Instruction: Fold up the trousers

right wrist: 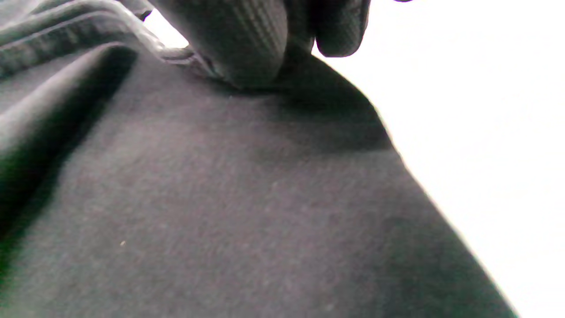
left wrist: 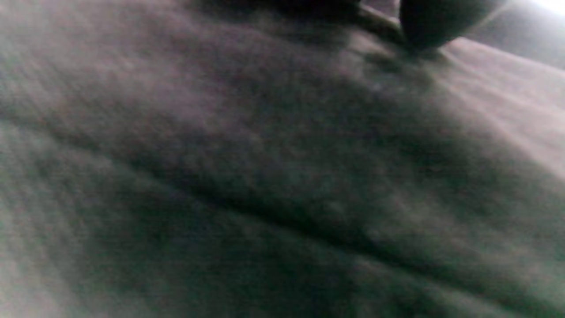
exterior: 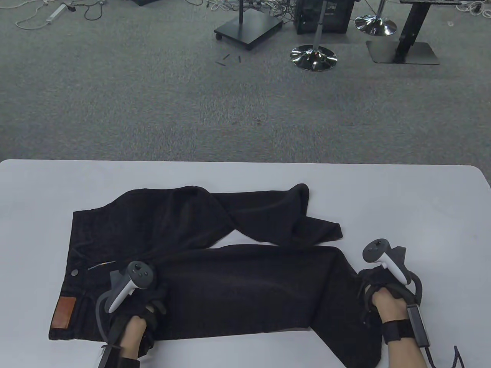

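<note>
- Trousers (exterior: 215,268): black, spread across the near half of the white tabletop (exterior: 422,199), waistband to the left, near leg stretched rightward, far leg crumpled and doubled back on itself.
- Judged soft and limp, moderately heavy denim; likely to sag and drag rather than slide, so best taken at firm edges: waistband, hem, side seam.
- Near leg (exterior: 249,291): lay mostly flat, hem end hanging toward the front edge at right.
- Left hand (exterior: 134,306): pressed on the cloth by the crotch; state of that grip could not be told.
- Right hand (exterior: 383,291): grip closed, bunching the leg's edge; fingertips (right wrist: 238,39) pinched over a fold.
- Brown patch (exterior: 64,312): marked the waistband.
</note>
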Available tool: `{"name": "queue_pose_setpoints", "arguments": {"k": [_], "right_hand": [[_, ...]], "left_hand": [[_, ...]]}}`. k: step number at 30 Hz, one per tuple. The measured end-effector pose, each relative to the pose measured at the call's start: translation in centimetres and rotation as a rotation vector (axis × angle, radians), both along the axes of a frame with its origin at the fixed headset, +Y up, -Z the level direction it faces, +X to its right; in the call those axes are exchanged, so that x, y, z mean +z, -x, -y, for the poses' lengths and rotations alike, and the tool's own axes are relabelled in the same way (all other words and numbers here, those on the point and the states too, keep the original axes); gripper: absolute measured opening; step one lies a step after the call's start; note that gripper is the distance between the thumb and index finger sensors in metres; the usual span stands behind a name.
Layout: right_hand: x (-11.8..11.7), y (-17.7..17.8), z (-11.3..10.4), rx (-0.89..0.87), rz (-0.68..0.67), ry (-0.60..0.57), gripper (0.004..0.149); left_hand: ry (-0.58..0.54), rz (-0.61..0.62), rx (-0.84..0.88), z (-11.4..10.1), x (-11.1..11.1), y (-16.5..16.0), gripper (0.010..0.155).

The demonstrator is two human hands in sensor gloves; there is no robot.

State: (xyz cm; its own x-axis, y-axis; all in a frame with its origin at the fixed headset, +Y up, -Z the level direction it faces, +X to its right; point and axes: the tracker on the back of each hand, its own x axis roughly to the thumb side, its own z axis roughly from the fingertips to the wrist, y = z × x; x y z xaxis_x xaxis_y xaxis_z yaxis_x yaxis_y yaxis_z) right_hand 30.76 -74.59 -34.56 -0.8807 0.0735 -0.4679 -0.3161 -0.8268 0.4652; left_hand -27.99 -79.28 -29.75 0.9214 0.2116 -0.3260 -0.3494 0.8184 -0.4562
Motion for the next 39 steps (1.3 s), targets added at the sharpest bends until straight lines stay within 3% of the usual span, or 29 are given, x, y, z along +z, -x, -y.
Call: {"name": "queue_pose_setpoints", "arguments": {"k": [9,11,16,19,22,29,33,39], "right_hand": [[1.2,-2.4,-7.5,0.175,0.110,-0.143,0.042],[1.2,-2.3,-9.0,0.280,0.122,-0.236,0.043],[1.2,-1.0,-10.1,0.361,0.132,-0.424,0.049],[1.1,-1.0,-9.2,0.293,0.121,-0.429,0.054],[1.0,-1.0,-6.9,0.295,0.076,-0.287,0.055],[1.4,-0.8,0.6,-0.082,0.184,0.070,0.072],[1.0,-1.1,2.8,-0.045,0.196,0.101,0.078],[0.6,-4.2,2.7,-0.045,0.316,0.078,0.081]], "left_hand": [[0.000,0.004,-0.007,0.1,0.1,0.0,0.076],[0.000,0.003,-0.004,0.1,0.1,0.0,0.075],[-0.001,0.002,0.000,0.2,0.2,0.0,0.076],[-0.001,0.002,-0.001,0.2,0.2,0.0,0.076],[0.002,0.002,-0.003,0.2,0.2,-0.1,0.076],[-0.019,-0.001,0.001,0.4,0.3,-0.1,0.077],[-0.033,-0.009,0.032,0.5,0.4,0.2,0.076],[-0.054,-0.009,0.063,0.2,0.5,0.8,0.073]]}}
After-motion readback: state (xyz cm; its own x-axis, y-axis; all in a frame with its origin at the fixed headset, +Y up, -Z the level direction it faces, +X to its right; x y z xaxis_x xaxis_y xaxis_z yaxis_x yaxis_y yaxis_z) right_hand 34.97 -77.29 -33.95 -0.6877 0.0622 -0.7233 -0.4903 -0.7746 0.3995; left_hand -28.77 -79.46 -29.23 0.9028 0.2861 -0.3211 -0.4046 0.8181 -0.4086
